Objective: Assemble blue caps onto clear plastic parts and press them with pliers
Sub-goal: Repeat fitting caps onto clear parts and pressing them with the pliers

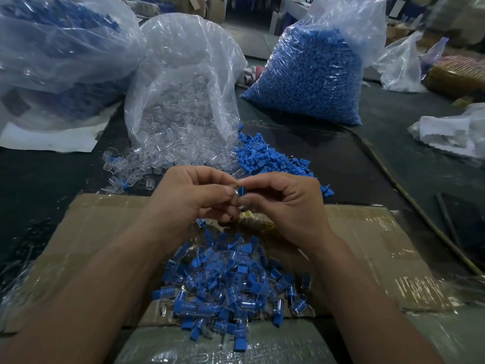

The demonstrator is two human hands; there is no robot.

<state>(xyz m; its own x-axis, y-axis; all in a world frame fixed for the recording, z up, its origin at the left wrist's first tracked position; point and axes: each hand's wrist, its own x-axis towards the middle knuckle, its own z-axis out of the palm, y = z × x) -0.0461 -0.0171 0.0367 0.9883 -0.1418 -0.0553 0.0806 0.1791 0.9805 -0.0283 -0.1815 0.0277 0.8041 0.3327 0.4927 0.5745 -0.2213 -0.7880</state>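
A: Hands?
B: Both were raised over the middle of the worktop [39, 185], above the cardboard sheet [105, 232]. Left hand [194, 198] had its fingers curled, pinching a clear plastic part [236, 193]. Right hand [286, 203] pinched a blue cap [243, 191] between thumb and forefinger. The cap was upright and touching the clear part.
A: Seated, or only touching?
B: Could not tell. Fingertips covered the joint.
A: Stock?
B: Toward the far edge, a bag of clear parts [183, 95] lay at centre, and loose clear parts [131, 166] spilled from its mouth toward the cardboard. A bag of blue caps [309, 74] stood to its right. Loose blue caps [273, 158] were heaped by the clear bag's mouth, just beyond the right hand. A third bag [52, 48] sat at the far left corner, its blue contents blurred.
A: Finished work?
B: A pile of capped pieces [231, 290] lay on the cardboard by the near edge, between the forearms.
A: Tools?
B: A yellowish wrapped object [253, 222] lay on the cardboard under the hands, mostly hidden. Could not identify it.
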